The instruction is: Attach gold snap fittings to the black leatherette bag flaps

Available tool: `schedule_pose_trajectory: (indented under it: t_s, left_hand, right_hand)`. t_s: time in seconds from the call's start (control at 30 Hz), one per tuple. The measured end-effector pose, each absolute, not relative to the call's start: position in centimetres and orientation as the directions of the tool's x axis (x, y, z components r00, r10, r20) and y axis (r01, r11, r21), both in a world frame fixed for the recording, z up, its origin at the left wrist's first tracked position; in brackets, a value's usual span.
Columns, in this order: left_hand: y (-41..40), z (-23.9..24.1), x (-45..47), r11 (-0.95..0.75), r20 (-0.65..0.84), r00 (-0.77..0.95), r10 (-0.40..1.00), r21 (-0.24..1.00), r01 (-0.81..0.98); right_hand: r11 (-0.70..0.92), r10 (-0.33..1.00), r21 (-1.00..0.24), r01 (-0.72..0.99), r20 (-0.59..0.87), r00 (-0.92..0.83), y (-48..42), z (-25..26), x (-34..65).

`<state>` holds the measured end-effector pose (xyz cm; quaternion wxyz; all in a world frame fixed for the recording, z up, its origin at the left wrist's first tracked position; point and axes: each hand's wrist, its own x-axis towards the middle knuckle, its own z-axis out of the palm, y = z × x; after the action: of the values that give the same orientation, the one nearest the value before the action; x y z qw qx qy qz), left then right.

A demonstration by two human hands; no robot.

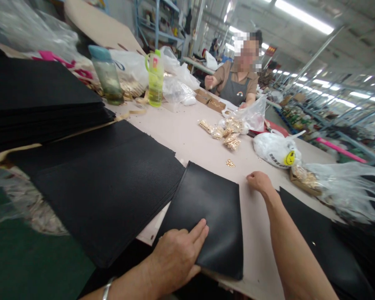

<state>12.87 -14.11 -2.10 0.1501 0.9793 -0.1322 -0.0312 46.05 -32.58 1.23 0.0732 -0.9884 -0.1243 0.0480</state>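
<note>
A black leather-like panel (pixel 217 204) lies at the table's near edge in front of me. My left hand (pixel 179 254) rests on its lower left part, fingers stretched out on the surface and thumb near the front edge. Just beyond the panel's right side, my right hand (pixel 258 181) is low over the table with its fingers curled together; anything inside them is hidden. A small group of gold metal pieces (pixel 230 163) lies loose on the table, up and left of that hand.
Black sheets (pixel 112 179) are stacked on the left, with more black panels (pixel 318 233) on the right. Bags of gold pieces (pixel 231 141), a white plastic bag (pixel 273 150), a teal-lidded bottle (pixel 108 79) and a yellow-green bottle (pixel 155 81) stand farther back. A person (pixel 237 81) sits opposite.
</note>
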Motion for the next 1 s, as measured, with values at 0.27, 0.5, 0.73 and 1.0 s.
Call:
schedule_pose_trajectory:
  t_s: [0.27, 0.5, 0.73, 1.0]
  left_hand:
    - [-14.1, -2.1, 12.8, -0.924, 0.053, 0.961, -0.272, 0.266, -0.276]
    - [-14.1, -2.1, 12.6, -0.921, 0.099, 0.952, -0.291, 0.243, -0.306]
    - [-14.0, -2.3, 12.5, -0.917, 0.114, 0.946, -0.302, 0.235, -0.321]
    - [-13.9, -2.1, 12.4, -0.906, 0.126, 0.936, -0.329, 0.237, -0.351]
  right_hand:
    - [-0.675, 0.325, -0.732, 0.094, -0.18, 0.928, -36.1, 1.1, 38.8]
    - [-0.369, 0.385, -0.903, -0.219, -0.363, 0.848, -33.7, 1.4, 32.2]
    - [-0.441, 0.549, -0.879, -0.183, -0.425, 0.719, -30.5, 1.2, 27.9]
    - [-0.613, 0.644, -0.789, 0.031, -0.476, 0.599, -30.3, 0.4, 27.0]
